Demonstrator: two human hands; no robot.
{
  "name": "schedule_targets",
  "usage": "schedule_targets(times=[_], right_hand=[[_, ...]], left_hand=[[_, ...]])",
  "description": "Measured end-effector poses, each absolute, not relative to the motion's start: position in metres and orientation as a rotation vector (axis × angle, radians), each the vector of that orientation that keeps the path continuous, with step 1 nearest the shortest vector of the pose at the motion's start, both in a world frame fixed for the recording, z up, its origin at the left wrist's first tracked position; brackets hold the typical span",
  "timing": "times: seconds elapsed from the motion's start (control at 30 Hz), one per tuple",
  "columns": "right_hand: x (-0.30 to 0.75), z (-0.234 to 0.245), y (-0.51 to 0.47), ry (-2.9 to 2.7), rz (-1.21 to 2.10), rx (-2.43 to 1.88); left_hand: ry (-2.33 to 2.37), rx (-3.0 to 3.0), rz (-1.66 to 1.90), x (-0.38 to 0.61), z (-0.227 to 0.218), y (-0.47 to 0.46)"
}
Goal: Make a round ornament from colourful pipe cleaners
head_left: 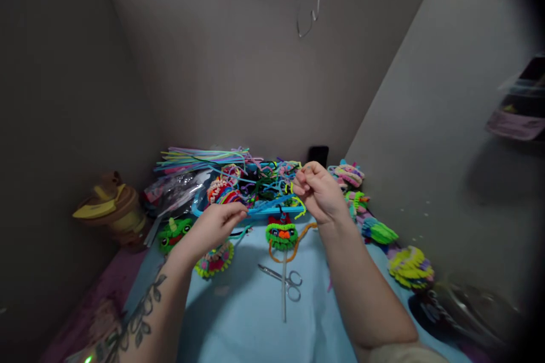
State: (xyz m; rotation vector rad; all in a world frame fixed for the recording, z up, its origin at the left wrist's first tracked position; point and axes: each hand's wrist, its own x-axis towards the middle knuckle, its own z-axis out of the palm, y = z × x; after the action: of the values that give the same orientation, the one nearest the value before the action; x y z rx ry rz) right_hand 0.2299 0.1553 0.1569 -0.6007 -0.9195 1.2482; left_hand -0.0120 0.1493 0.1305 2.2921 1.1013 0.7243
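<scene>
Blue pipe cleaner [272,204] stretched between my hands, above front edge of blue tray [264,211]. My left hand [215,227] pinches its near end, fingers closed on it. My right hand [319,193] grips far end, fingertips bunched. Green fuzzy face [281,235] just below. Scissors [285,279] nearer me on blue cloth [255,317]. Yellow-brown toy [110,204] far left.

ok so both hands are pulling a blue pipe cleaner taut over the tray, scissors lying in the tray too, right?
Not quite. The head view shows the scissors on the light blue mat, in front of the tray, not in it. The left hand and right hand do hold the blue pipe cleaner.
</scene>
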Motion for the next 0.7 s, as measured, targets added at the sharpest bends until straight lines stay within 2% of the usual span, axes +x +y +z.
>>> schedule_targets(times=[0.07,0.13,0.27,0.5,0.7], right_hand=[[0.224,0.157,0.151,-0.966,1.180,-0.632],[0.218,0.157,0.145,-1.063,1.107,-0.666],[0.201,0.154,0.131,-1.250,1.007,-0.717],[0.170,0.139,0.121,-1.202,1.162,-0.716],[0.174,0.138,0.124,-1.312,1.066,-0.738]], left_hand=[[1.173,2.303,0.792,-0.014,0.140,0.145],[1.271,2.273,1.024,-0.010,0.151,0.135],[1.171,2.032,1.277,0.018,0.162,0.110],[0.990,1.566,1.235,0.045,0.149,0.105],[1.017,1.465,1.212,0.035,0.154,0.107]])
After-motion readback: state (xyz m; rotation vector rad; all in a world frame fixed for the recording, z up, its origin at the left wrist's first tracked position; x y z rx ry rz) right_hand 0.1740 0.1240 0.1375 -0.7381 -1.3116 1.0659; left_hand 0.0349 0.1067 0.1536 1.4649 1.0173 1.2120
